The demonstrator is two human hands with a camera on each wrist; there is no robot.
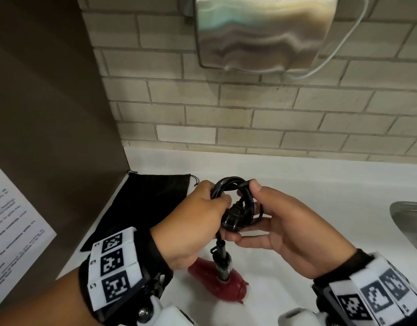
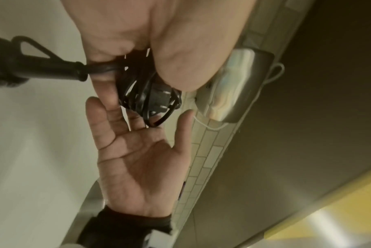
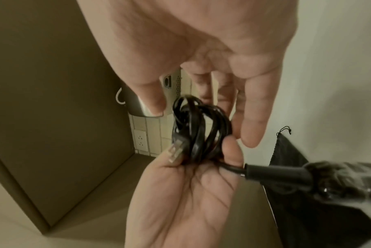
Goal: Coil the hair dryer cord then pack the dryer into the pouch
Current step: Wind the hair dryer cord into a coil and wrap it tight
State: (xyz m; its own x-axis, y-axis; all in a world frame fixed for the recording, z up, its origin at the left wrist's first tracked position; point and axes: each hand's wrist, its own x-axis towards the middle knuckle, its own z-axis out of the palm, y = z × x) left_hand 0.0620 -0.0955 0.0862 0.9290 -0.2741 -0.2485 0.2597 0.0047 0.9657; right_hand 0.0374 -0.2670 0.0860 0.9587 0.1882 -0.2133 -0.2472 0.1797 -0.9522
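The black cord (image 1: 238, 203) is wound into a small coil held above the white counter (image 1: 308, 184). My left hand (image 1: 202, 215) grips the coil (image 3: 199, 129) on its left side, with the plug (image 1: 231, 218) lying against it. My right hand (image 1: 273, 220) is at the coil's right side. Its thumb is at the top and its straight fingers (image 2: 114, 117) touch underneath. The red hair dryer (image 1: 226, 287) sits low beneath the hands, its black handle (image 1: 222, 257) pointing up to the coil. The black drawstring pouch (image 1: 141, 203) lies flat on the counter to the left.
A steel hand dryer (image 1: 261, 31) hangs on the tiled wall above. A brown partition (image 1: 49, 114) closes off the left side, with a printed sheet (image 1: 12, 220) on it. A steel sink (image 1: 409, 220) edge shows at the right.
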